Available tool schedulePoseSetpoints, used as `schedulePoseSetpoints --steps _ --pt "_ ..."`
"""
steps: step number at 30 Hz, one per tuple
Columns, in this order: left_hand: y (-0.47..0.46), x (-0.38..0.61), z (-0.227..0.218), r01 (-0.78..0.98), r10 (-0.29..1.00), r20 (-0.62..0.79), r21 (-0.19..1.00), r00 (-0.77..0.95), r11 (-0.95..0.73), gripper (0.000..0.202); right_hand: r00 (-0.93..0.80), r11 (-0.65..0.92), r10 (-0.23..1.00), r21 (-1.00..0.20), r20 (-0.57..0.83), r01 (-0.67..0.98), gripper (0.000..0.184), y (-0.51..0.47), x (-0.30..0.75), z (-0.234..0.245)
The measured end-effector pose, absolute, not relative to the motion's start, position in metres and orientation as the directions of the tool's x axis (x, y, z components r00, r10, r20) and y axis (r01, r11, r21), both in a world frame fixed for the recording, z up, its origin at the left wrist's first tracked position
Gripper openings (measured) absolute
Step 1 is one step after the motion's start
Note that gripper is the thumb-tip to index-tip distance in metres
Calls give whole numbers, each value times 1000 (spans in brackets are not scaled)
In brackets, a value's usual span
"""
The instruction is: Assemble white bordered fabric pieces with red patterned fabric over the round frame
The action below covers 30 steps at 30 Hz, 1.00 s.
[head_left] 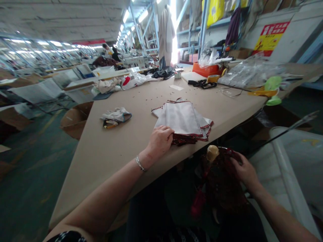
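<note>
Left hand rests palm down, fingers slightly curled and gripping nothing, on the near corner of a stack of white fabric panels with red-bound edges, on a brown-topped worktable. Right hand, below the table edge, has fingers curled over a dark red fabric bundle; firmness of grip cannot be told. Cream-coloured object, type unclear, sits atop the bundle. Crumpled cloth lies left of the stack, well apart.
</note>
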<state>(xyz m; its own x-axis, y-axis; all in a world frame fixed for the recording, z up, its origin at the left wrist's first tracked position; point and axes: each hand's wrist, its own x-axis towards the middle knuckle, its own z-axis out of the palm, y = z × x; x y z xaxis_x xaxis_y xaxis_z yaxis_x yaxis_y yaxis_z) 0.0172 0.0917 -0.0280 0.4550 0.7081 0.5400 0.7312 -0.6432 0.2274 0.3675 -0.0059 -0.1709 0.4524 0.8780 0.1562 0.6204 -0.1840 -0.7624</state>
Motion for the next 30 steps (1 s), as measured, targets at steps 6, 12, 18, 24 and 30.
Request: schedulePoseSetpoints --steps 6,12,18,24,30 --pt "82 31 -2 691 646 662 260 381 -674 18 -175 542 699 -353 694 763 31 20 248 -3" --pt "52 29 15 665 592 708 233 385 -710 16 -347 374 882 -26 318 927 38 56 205 19" --pt "22 15 -22 581 833 546 649 92 -490 9 -160 225 926 -161 342 961 34 16 240 12" --pt "-11 42 -38 -313 995 -65 949 -82 36 16 -254 274 962 -324 103 905 26 -43 226 -46" --pt "-41 60 -52 -407 917 -368 822 155 399 27 -21 -158 987 -987 -158 -12 19 -61 230 -93"
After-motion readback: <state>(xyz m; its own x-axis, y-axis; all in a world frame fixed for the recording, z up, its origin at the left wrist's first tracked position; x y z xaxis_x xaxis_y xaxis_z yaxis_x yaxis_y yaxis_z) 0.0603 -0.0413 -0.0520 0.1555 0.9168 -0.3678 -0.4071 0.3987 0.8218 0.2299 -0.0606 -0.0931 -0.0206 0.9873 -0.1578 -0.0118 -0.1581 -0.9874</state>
